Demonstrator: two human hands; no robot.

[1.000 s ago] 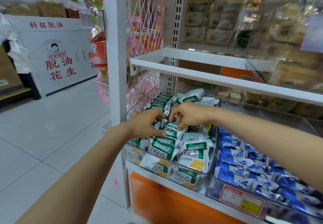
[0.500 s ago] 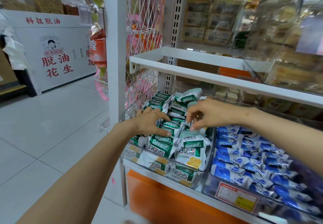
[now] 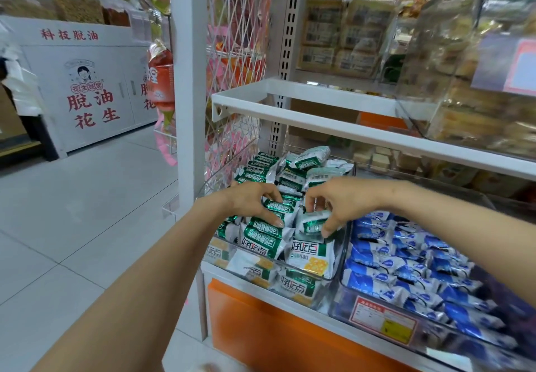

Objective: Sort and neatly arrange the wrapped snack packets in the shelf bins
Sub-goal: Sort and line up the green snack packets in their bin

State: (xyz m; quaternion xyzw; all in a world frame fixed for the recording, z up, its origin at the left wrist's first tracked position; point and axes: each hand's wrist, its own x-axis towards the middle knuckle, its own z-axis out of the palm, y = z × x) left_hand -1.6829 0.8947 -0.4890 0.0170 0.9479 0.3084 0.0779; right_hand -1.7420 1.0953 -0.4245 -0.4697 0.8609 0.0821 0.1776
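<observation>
Right hand [image 3: 336, 203] shifts left since before, now pinching one green packet [image 3: 314, 222] over the clear bin [image 3: 344, 248] front; left hand [image 3: 249, 200] clamps the green stack [image 3: 275, 208] thumb-to-fingers. We judge that packet gets slotted next, sorting mid-way.

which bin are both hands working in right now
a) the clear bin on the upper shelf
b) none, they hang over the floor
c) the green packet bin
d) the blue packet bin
c: the left hand and right hand both grip green packets inside the leftmost clear bin; the blue packets lie in the bin beside it.
</observation>
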